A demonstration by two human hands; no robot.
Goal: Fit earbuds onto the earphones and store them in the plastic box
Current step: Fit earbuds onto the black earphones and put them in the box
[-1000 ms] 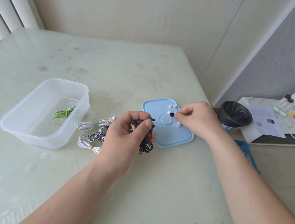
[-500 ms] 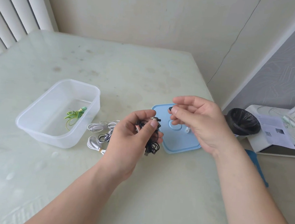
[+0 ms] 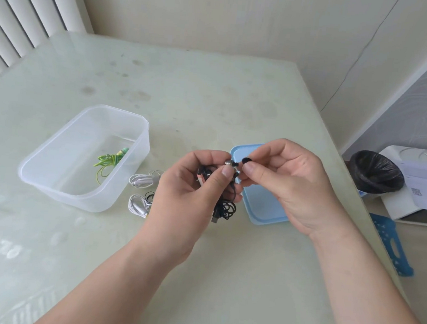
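Observation:
My left hand (image 3: 192,185) grips a coiled pair of black earphones (image 3: 225,208), and its thumb and forefinger pinch one silver earpiece (image 3: 229,163) that points right. My right hand (image 3: 287,183) pinches a small black earbud (image 3: 246,161) just to the right of that earpiece; the two are a finger's width apart. A clear plastic box (image 3: 82,195) stands to the left with green earphones (image 3: 109,160) inside. White earphones (image 3: 142,180) and another white coil (image 3: 138,204) lie between the box and my left hand.
A blue lid (image 3: 262,209) lies flat under my right hand; whatever sits on it is hidden. Off the table's right edge stand a bin with a black bag (image 3: 375,174), a white unit with papers (image 3: 420,185) and a blue stool (image 3: 390,242).
My right hand picked a black earbud off the blue lid, lifted it and brought it left to the earpiece held by my left hand. My left hand rose slightly.

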